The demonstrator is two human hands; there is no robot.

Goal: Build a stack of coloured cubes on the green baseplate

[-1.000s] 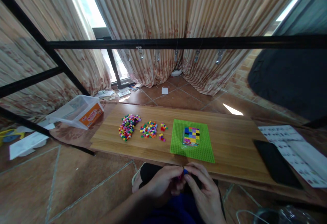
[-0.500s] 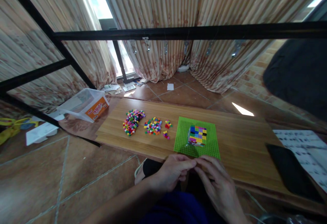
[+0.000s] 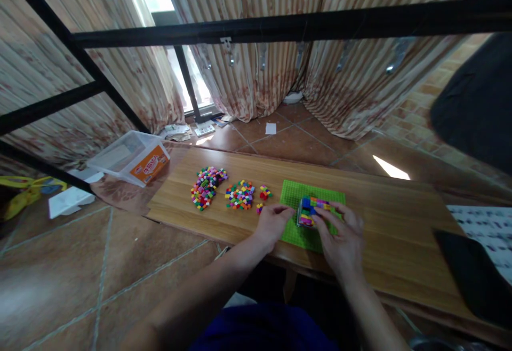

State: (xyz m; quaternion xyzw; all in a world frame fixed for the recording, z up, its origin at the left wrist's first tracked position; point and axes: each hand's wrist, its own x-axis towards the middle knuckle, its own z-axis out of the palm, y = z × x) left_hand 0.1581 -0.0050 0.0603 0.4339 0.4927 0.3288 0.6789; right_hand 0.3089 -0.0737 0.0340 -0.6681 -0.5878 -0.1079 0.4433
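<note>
A block built of small multicoloured toy bricks [image 3: 306, 217] stands on the green studded baseplate [image 3: 292, 191]. My right hand [image 3: 342, 233] reaches over its right side, thumb and forefinger closed at its top. Whatever lies between those fingertips is too small to make out. Just left of the block, above the baseplate's left edge, my left hand [image 3: 272, 225] has thumb and fingers pinched together; anything in that pinch is hidden. Close by are a small cluster of loose bricks [image 3: 265, 192] and another few bricks [image 3: 259, 208], partly covered by my left hand.
Two larger brick piles, one long [image 3: 206, 188] and one round [image 3: 240, 195], lie left on the wooden table [image 3: 384, 223]. A clear plastic box [image 3: 132, 159] stands beyond its left end. A black flat object [image 3: 472, 276] and printed sheets [image 3: 480, 223] lie right. A black bar [image 3: 260, 30] crosses above.
Both hands have moved forward from the table's front edge, where their fingertips met. They are now apart, the right at the brick block, the left beside it. The view has tilted slightly.
</note>
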